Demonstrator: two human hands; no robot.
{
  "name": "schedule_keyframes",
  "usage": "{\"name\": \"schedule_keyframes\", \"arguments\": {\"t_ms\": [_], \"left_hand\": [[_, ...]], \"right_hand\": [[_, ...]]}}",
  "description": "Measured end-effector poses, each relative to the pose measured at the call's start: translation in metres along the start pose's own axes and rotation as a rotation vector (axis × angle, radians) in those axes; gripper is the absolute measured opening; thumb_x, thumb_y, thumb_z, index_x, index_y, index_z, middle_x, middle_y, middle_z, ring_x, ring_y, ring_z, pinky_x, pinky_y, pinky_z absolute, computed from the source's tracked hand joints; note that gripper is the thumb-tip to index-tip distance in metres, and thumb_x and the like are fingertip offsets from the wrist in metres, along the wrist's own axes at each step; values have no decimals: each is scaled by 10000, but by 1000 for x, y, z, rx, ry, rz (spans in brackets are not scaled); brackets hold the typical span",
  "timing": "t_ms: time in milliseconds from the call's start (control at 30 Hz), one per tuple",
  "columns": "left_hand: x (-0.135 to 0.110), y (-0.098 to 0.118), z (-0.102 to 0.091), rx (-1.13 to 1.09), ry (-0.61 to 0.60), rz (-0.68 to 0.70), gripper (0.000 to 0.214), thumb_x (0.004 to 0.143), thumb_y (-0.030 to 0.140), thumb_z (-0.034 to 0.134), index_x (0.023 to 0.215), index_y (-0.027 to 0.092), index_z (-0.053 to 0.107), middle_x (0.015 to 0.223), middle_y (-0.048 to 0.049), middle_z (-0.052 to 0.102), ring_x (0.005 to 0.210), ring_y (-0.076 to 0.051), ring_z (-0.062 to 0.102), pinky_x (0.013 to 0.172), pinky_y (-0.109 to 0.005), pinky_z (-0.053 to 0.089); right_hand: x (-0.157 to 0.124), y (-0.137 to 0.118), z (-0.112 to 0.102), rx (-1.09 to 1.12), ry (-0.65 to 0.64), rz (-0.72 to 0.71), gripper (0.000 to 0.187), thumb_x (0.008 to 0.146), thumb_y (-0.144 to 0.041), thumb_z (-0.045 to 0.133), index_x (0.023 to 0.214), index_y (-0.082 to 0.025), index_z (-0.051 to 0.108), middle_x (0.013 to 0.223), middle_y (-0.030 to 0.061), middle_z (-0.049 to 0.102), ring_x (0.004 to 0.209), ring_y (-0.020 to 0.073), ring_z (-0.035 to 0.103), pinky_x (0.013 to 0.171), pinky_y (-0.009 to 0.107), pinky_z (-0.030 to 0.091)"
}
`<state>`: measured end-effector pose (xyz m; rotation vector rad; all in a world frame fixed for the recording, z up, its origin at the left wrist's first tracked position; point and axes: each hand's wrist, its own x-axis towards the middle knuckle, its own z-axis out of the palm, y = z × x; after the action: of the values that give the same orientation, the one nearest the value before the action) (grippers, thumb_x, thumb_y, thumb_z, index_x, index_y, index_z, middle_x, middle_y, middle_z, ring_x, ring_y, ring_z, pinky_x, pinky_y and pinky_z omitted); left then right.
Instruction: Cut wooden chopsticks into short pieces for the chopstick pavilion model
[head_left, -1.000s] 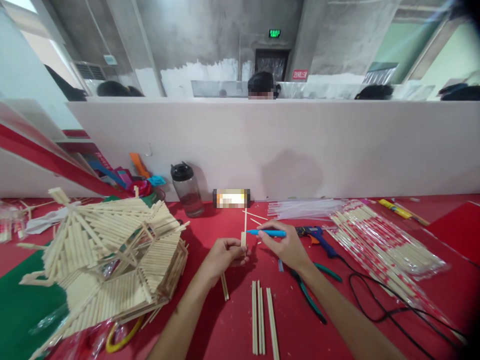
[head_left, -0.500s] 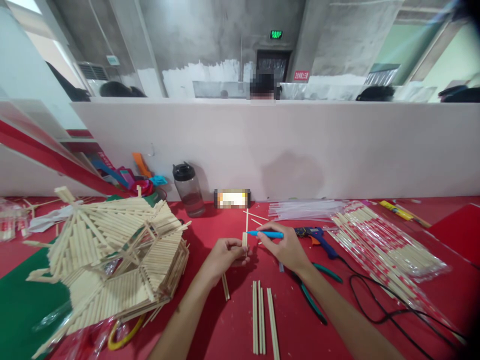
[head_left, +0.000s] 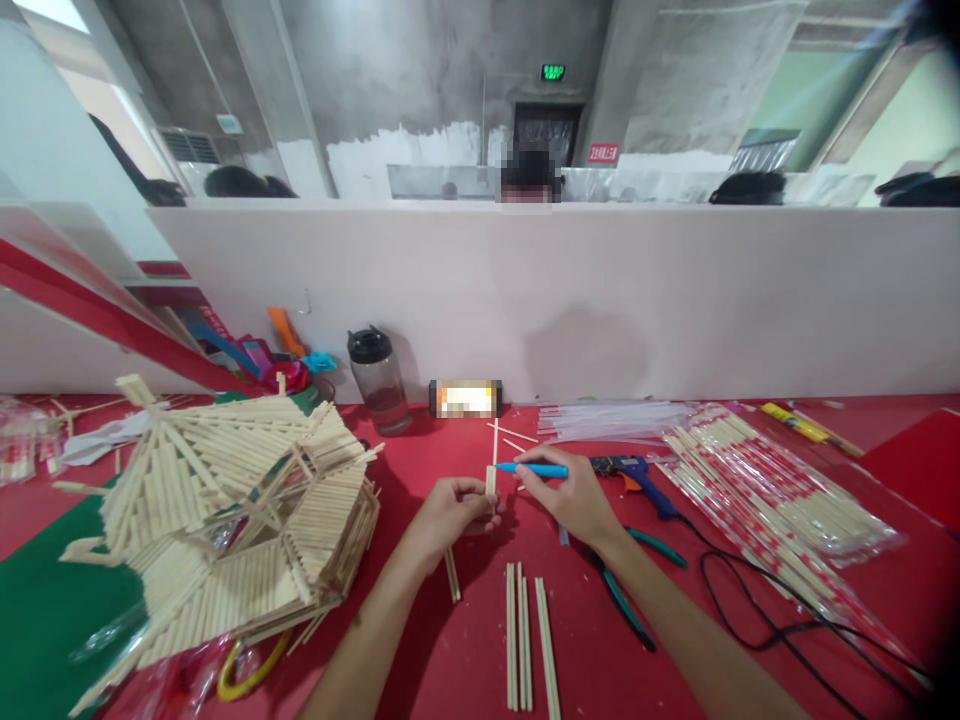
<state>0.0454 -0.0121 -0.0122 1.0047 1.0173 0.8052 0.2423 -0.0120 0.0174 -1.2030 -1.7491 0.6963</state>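
My left hand (head_left: pixel 448 513) is closed around a few thin wooden sticks (head_left: pixel 493 462) held upright over the red table (head_left: pixel 420 660). My right hand (head_left: pixel 574 497) grips a blue pen (head_left: pixel 534 469) with its tip touching the sticks just above my left fingers. Three cut sticks (head_left: pixel 523 636) lie side by side in front of my hands, and one shorter stick (head_left: pixel 451 574) rests under my left wrist.
A large model of wooden sticks (head_left: pixel 225 510) fills the left. A blue glue gun (head_left: pixel 634 474) with a black cord, green-handled pliers (head_left: pixel 626 595) and packs of wrapped chopsticks (head_left: pixel 765 495) lie right. A bottle (head_left: pixel 376 378) stands by the white partition (head_left: pixel 570 290). People sit beyond it.
Hardly anything has changed. Both hands keep the same hold, with the pen tip staying at the sticks; the view has shifted slightly.
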Motion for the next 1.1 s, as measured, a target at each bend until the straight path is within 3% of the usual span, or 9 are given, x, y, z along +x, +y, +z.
{"name": "schedule_keyframes", "arguments": {"t_ms": [567,1100], "left_hand": [[2,-3,-3,-1,4,-2,309,666,376,787,754,100,676,788,-82,700,632,-110,638,653,-226,537],[-1,2,0,-14,19,-8,297,644,364,799,709,108,662,694,-39,656,616,-110,635,635,-214,530]], "right_hand": [[-1,-3,-1,7,1,3,141,853,-319,598,865,-209,686,806,13,709,750,183,668,695,263,510],[0,-2,0,5,2,3,145,860,-313,593,870,-198,680,806,13,704,753,179,664,688,249,503]]}}
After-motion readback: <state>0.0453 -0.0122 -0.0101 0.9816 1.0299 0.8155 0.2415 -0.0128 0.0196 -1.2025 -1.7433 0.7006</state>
